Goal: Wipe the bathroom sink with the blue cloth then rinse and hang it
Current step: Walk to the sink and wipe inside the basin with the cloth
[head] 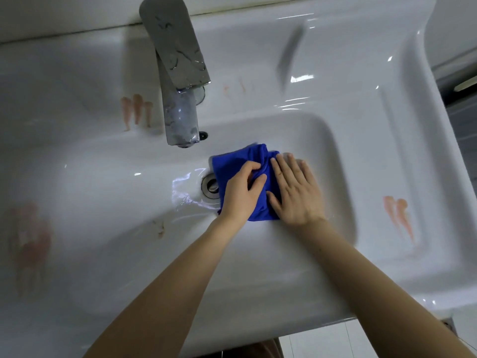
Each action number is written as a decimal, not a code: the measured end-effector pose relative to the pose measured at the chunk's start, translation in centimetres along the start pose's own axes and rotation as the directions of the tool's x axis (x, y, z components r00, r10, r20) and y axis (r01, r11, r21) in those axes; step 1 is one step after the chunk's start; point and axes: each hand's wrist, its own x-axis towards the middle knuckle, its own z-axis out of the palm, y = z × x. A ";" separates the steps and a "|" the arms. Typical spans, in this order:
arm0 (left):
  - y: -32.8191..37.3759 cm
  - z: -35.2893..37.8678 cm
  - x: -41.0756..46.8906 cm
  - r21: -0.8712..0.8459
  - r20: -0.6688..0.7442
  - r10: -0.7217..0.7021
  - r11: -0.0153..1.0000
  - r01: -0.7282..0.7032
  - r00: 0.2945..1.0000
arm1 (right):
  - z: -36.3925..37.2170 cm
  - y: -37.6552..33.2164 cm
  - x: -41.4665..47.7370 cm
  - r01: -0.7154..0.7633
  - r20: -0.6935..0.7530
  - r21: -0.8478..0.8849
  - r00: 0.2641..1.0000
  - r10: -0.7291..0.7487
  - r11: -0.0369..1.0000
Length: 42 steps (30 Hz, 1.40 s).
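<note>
A blue cloth lies bunched on the floor of the white sink, just right of the drain, part of which it covers. My left hand rests on the cloth with its fingers pinching a fold of it. My right hand lies flat with fingers spread, its inner edge on the cloth and its outer fingers on the basin. Orange-pink smears mark the sink top: beside the tap, on the right ledge and at the left.
A chrome tap juts over the basin from the back, with no water running from it. A puddle glistens left of the drain. A grey appliance edge stands past the sink's right side. Tiled floor shows below the front rim.
</note>
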 end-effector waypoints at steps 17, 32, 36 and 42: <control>-5.6 -10.7 -2.4 0.560 -0.114 0.156 0.826 -0.066 0.981 | -3.7 -6.4 2.5 -0.526 0.055 0.290 0.843 0.534 0.800; -8.5 -15.5 -3.9 0.645 -0.083 0.055 0.764 0.011 0.995 | -4.3 -8.8 2.2 -0.422 0.335 0.905 0.789 0.515 0.057; -5.4 -17.7 -5.8 0.554 -0.097 -0.017 0.829 0.068 0.995 | -8.0 -9.3 1.1 -0.298 0.252 0.954 0.866 0.432 0.043; -1.5 -22.6 -12.5 0.505 -0.254 0.109 0.862 0.036 0.961 | -12.9 -12.7 -0.6 -0.244 0.212 0.967 0.928 0.306 0.069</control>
